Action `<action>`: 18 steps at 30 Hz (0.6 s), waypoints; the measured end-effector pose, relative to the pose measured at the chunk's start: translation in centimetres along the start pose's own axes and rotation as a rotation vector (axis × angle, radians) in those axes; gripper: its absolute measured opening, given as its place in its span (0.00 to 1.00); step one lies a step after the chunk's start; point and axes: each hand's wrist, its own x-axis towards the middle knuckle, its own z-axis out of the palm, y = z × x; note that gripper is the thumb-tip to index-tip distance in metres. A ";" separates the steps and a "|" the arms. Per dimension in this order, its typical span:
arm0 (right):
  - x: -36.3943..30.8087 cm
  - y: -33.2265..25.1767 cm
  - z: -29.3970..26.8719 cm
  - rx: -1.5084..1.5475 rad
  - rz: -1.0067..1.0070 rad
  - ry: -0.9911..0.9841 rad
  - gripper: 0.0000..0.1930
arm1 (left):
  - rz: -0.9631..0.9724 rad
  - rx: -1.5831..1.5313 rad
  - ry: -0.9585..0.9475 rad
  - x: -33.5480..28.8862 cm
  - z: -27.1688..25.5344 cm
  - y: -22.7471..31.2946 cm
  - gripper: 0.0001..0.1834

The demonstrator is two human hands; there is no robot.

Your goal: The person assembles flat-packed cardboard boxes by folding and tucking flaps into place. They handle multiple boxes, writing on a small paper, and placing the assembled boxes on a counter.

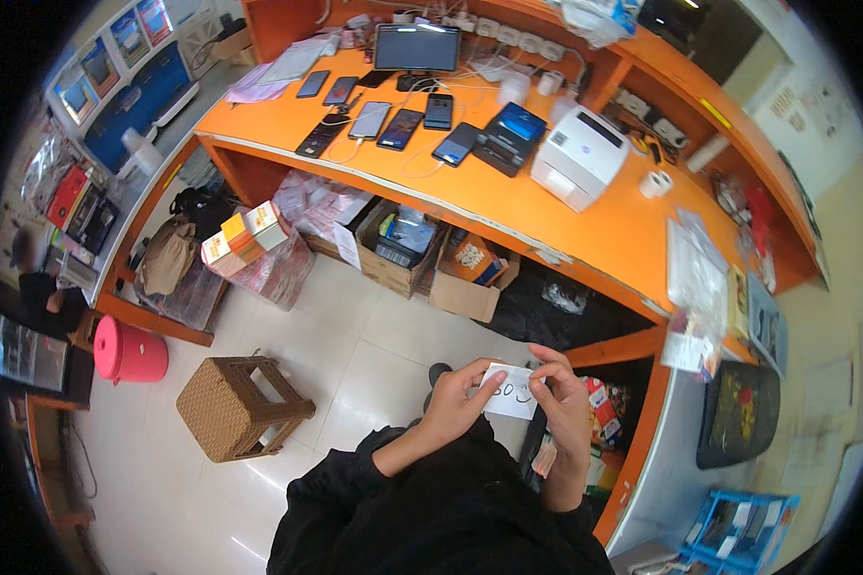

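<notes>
A small white slip of paper [514, 402] with dark handwriting is held up in front of my body. My left hand [458, 401] pinches its left edge between thumb and fingers. On the opposite side, my right hand [568, 407] grips the upper right edge, thumb against the paper and fingers raised behind. Both hands are closed on the same slip, off the desk and above the floor. Just below my right hand shows a pinkish-orange piece [544, 458] that I cannot make out.
Several phones [399, 128] lie on the orange desk [288, 123] ahead, with a monitor [416, 48], a black card-sized machine [510, 137] and a white label printer [579, 156]. A wicker stool [222, 410] and a pink bin [130, 349] stand left. Cardboard boxes [470, 287] sit underneath.
</notes>
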 end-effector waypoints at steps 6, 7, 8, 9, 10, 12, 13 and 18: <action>8.4 2.1 0.4 0.002 0.093 0.038 0.06 | 0.019 0.128 0.122 5.7 -0.6 0.7 0.11; 9.9 2.2 0.9 -0.022 0.103 0.019 0.06 | 0.018 0.133 0.157 6.6 -0.9 0.7 0.11; 11.3 2.3 1.4 -0.095 0.057 0.018 0.06 | 0.018 0.140 0.208 7.4 -1.0 0.7 0.11; 12.5 2.3 2.1 -0.082 0.028 -0.012 0.06 | 0.038 0.153 0.273 8.1 -1.5 0.6 0.11; 13.6 2.3 3.0 -0.064 0.001 -0.045 0.05 | 0.006 0.117 0.332 8.6 -2.1 0.6 0.12; 15.3 2.5 5.1 -0.018 0.003 -0.151 0.05 | -0.019 0.040 0.441 8.6 -3.3 0.5 0.13; 15.9 2.5 6.0 0.001 0.026 -0.211 0.05 | -0.022 0.054 0.502 8.3 -4.2 0.6 0.13; 18.5 2.6 11.9 0.071 0.069 -0.413 0.04 | -0.031 0.103 0.699 7.2 -8.8 1.0 0.12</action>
